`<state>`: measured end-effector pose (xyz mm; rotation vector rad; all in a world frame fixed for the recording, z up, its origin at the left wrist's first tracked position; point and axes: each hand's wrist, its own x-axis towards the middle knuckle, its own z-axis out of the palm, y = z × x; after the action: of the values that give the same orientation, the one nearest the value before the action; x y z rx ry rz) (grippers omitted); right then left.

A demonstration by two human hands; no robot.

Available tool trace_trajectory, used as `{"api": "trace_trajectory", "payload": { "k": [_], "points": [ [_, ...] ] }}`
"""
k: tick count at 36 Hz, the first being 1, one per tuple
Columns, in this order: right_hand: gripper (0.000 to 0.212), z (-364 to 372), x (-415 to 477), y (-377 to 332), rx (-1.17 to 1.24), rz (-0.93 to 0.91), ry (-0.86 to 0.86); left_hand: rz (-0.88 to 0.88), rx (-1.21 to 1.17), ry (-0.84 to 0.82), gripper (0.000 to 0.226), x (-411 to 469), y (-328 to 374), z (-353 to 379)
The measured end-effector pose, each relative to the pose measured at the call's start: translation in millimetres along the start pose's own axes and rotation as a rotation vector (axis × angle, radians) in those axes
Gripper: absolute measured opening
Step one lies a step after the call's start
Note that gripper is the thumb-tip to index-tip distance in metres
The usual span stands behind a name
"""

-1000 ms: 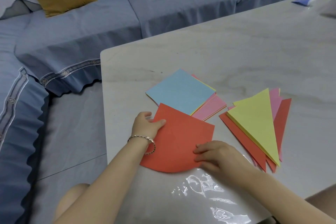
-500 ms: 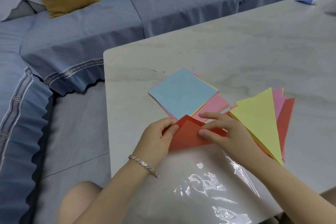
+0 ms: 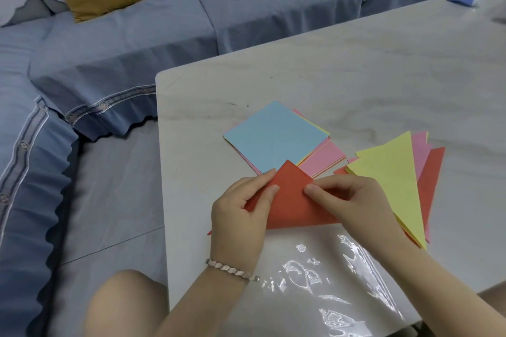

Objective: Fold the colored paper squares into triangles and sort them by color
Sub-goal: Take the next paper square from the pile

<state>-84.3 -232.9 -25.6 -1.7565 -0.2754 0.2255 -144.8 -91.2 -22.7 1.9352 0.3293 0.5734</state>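
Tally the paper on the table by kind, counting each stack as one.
1 square stack
1 triangle pile
1 red triangle, held
1 blue scrap, far edge
Total: 4

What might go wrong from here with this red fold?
The left hand and right hand pinch the red paper near its tip; slipping corners could give a crooked crease. Its tip overlaps the square stack, so pressing may shift that. The triangle pile mixes yellow, pink and red.
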Motion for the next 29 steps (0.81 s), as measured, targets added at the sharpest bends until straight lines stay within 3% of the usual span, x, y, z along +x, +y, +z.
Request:
{"api": "trace_trajectory", "payload": {
  "k": [11, 29],
  "points": [
    [0.026, 4, -2, -8, -0.042, -0.115, 0.031, -0.012, -0.073, -0.027, 0.037, -1, 1, -1],
    [0.033, 4, -3, -8, -0.013, -0.089, -0.006, -0.054, -0.088, -0.048, 0.032, -6, 1, -2]
  ]
}}
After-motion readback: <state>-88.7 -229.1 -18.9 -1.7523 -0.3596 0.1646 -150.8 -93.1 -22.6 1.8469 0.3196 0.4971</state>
